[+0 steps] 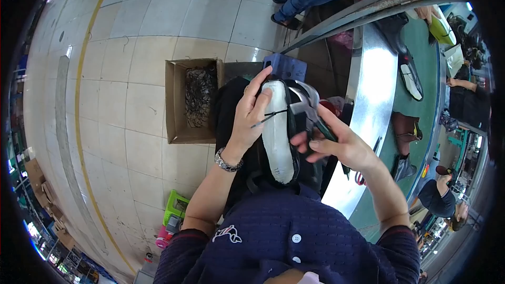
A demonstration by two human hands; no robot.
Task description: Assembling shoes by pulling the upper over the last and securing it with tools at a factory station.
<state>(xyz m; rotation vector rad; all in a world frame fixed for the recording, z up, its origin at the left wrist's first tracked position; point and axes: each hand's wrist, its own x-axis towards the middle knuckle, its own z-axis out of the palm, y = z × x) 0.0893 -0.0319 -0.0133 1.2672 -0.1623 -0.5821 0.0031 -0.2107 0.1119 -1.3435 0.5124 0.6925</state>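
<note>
A black shoe upper on a last, its white underside [277, 142] facing up, rests over my lap with its toe pointing away from me. My left hand [246, 121] grips it near the far end, thumb on the white surface. A thin black tie or cord [274, 113] crosses that underside, with a loose end beside my left fingers. In my right hand [347, 147] are metal pliers [301, 108] with dark green handles, their head against or just beside the shoe's right edge. Motion blurs my right fingers, and whether the jaws grip the edge is unclear.
A cardboard box [173, 102] of dark scraps stands at the left. On the right, a metal-edged bench with a green conveyor belt [386, 200] carries another shoe [411, 81] and brown and black boots [406, 126]. A metal bar [368, 13] crosses above it. Other people work beyond.
</note>
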